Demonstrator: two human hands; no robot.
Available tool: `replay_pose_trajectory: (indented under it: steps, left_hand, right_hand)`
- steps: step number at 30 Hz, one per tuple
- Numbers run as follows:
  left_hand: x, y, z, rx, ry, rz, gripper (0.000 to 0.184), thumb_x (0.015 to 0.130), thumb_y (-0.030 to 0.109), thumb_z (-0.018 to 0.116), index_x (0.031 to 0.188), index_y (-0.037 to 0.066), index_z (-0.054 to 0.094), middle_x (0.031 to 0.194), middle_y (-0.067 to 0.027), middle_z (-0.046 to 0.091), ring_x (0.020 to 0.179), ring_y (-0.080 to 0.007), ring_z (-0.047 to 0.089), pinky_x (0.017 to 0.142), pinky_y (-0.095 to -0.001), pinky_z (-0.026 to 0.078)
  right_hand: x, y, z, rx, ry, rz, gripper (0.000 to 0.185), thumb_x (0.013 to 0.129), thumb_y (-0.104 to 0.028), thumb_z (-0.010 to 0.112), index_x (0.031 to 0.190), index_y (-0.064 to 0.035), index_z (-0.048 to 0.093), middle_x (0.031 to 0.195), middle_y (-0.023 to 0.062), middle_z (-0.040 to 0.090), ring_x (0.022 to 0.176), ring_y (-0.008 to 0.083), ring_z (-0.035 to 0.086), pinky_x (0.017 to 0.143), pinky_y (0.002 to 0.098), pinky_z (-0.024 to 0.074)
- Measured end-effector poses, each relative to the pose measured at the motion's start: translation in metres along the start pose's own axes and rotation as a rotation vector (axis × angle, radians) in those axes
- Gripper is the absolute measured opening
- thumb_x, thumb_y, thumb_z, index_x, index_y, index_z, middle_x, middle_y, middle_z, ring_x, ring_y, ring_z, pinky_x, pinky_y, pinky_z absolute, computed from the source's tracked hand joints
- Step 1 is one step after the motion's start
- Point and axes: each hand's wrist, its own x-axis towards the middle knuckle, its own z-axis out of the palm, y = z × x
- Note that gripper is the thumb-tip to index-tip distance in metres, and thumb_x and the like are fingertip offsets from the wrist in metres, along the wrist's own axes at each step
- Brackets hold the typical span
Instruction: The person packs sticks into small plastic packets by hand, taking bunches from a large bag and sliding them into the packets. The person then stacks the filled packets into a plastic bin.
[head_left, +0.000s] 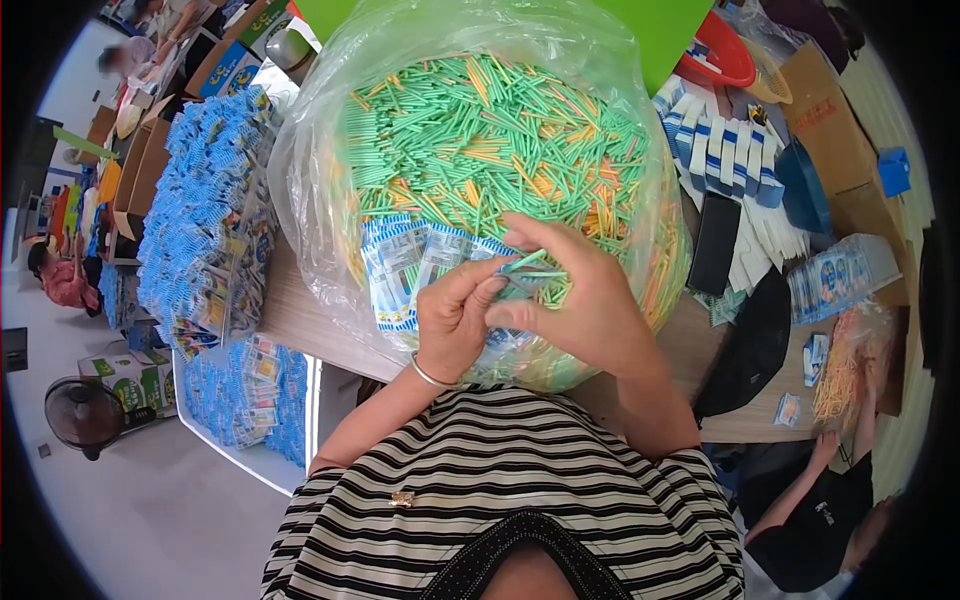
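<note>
My left hand (455, 315) pinches a small clear packet (520, 283) in front of my chest. A few green sticks (537, 266) stick out at its upper end. My right hand (590, 300) is beside it, thumb and fingers spread around the packet's right side; whether the thumb touches it I cannot tell. Just behind my hands, blue-and-white printed packets (395, 270) lie fanned out on a big heap of green, yellow and pink thin sticks (500, 140). A large clear plastic bag (310, 180) surrounds the heap, its mouth wide open.
At left, blue packets (205, 210) are piled high, above a white bin (313, 400) holding more. At right are a black phone (714, 243), white-and-blue bundles (735, 155), a black cloth item (750, 345) and a red basin (735, 60). A co-worker's hand (870, 385) touches a bag of sticks.
</note>
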Motion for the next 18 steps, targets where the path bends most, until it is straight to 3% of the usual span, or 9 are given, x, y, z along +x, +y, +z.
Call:
replay_pose_trajectory:
  steps: [3,9,13,16,17,18]
  left_hand:
    - [-0.002,0.005,-0.007,0.034,-0.015,-0.059,0.019,0.095,0.004,0.064,0.112,0.001,0.070,0.086,-0.0085,0.071,0.070,-0.0140,0.062,0.063,-0.0252,0.048]
    - [-0.003,0.001,-0.010,0.082,-0.008,-0.021,0.019,0.096,0.005,0.063,0.112,0.001,0.070,0.088,-0.0089,0.071,0.070,-0.0113,0.061,0.063,-0.0239,0.048]
    - [-0.001,0.008,-0.003,0.032,0.056,-0.052,0.022,0.095,0.005,0.063,0.116,0.001,0.069,0.095,-0.0115,0.071,0.079,-0.0142,0.064,0.071,-0.0264,0.051]
    - [0.007,0.025,0.011,-0.340,0.223,-0.056,0.026,0.093,0.006,0.064,0.119,0.002,0.068,0.102,-0.0142,0.071,0.091,-0.0209,0.067,0.081,-0.0310,0.052]
    - [0.007,0.020,0.005,-0.339,0.225,-0.056,0.026,0.093,0.006,0.064,0.119,0.002,0.068,0.102,-0.0142,0.071,0.091,-0.0209,0.067,0.081,-0.0310,0.052]
    - [0.005,0.011,-0.009,-0.224,0.097,0.022,0.031,0.092,0.006,0.065,0.122,0.002,0.065,0.105,-0.0151,0.070,0.095,-0.0231,0.067,0.084,-0.0326,0.052]
  right_hand:
    - [-0.004,-0.008,-0.010,-0.060,0.000,0.009,0.046,0.082,-0.012,0.077,0.125,-0.0005,0.063,0.111,0.0144,0.068,0.103,0.0229,0.064,0.094,0.0342,0.0480]
    - [-0.009,-0.006,-0.020,-0.110,-0.074,0.059,0.030,0.084,-0.002,0.070,0.113,0.0021,0.064,0.104,0.0141,0.067,0.095,0.0251,0.065,0.085,0.0325,0.0498]
    - [-0.010,-0.008,-0.019,-0.147,-0.028,0.029,0.019,0.087,0.002,0.063,0.106,0.0032,0.063,0.102,0.0147,0.066,0.091,0.0261,0.065,0.081,0.0326,0.0504]
    - [-0.007,-0.007,-0.018,-0.159,0.001,-0.051,0.016,0.089,0.004,0.060,0.105,0.0033,0.062,0.102,0.0151,0.065,0.091,0.0266,0.064,0.081,0.0327,0.0505]
    - [-0.006,-0.005,-0.017,-0.156,-0.005,-0.112,0.015,0.090,0.004,0.059,0.105,0.0032,0.062,0.102,0.0152,0.065,0.091,0.0268,0.064,0.081,0.0328,0.0505]
    - [-0.005,-0.004,-0.016,-0.153,-0.009,-0.173,0.015,0.090,0.004,0.058,0.105,0.0032,0.062,0.103,0.0154,0.065,0.091,0.0270,0.064,0.082,0.0328,0.0504]
